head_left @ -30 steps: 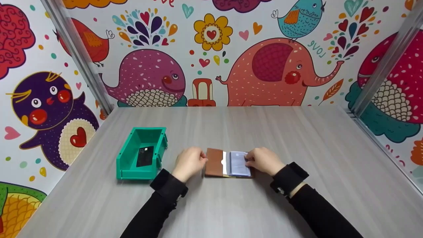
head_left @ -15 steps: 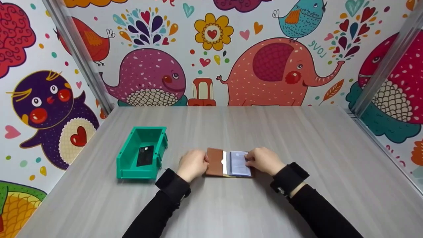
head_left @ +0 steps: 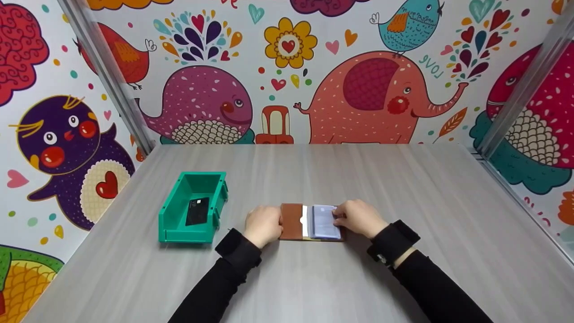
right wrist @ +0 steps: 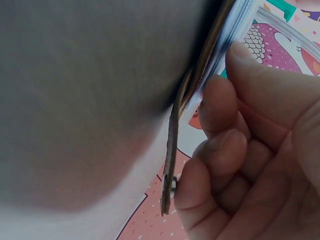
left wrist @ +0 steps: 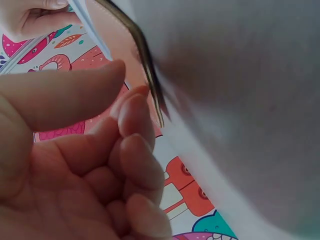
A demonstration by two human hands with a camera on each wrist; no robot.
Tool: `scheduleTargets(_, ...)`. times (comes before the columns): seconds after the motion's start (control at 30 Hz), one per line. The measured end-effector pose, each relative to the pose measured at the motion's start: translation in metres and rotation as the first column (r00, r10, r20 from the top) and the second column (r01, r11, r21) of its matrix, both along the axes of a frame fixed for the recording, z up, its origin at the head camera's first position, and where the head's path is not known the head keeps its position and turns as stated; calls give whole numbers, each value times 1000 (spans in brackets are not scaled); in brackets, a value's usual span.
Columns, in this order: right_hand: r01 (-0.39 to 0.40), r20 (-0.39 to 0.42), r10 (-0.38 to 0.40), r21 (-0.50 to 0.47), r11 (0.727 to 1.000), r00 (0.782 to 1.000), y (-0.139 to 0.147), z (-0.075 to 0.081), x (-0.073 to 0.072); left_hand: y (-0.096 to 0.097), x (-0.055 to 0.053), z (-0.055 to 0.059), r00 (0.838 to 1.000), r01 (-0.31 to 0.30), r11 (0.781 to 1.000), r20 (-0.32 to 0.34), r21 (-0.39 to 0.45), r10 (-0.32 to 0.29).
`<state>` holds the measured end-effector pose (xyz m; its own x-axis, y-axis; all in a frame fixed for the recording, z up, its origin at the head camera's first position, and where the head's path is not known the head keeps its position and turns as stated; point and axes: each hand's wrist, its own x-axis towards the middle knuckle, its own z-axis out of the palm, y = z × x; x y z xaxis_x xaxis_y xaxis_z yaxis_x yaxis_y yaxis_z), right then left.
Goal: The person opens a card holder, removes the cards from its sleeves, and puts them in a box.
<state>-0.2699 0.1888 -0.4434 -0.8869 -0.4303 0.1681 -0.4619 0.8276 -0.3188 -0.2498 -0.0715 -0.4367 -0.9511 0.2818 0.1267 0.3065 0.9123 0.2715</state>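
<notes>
The right hand (head_left: 358, 218) pinches translucent card sleeves (head_left: 324, 222) of the brown wallet (head_left: 292, 222) between both hands; the left hand (head_left: 263, 225) touches its edge, grip unclear.

the grey table (head_left: 314, 287) bears a green bin (head_left: 186, 236) and open wallet (head_left: 292, 221).

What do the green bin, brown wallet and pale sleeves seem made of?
Green bin: probably moulded plastic, evenly coloured, smooth and faintly shiny.
Brown wallet: perhaps leather or imitation leather, matte, thin and visibly bent.
Pale sleeves: likely plastic, glossy, since they look translucent.
</notes>
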Motion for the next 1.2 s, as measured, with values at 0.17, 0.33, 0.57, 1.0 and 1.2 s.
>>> scheduleTargets(0.17,1,4,-1,1,1000,1000,-1,0,0,1,-2,-2,1000,-8,1000,9,1,8)
scheduleTargets(0.33,-6,3,6,0,1000,1000,-2,0,0,1,-4,-3,999,-23,1000,29,-2,23)
scheduleTargets(0.57,-26,-10,26,-2,1000,1000,-1,-1,0,1,-7,-2,996,-36,999,83,-1,36)
scheduleTargets(1.0,10,-9,-10,-21,1000,1000,0,0,-3,3,-6,-1,994,-45,999,96,-4,45)
scheduleTargets(1.2,47,-34,-49,-57,997,998,0,0,-8,5,-6,-1,993,-52,999,107,-16,53)
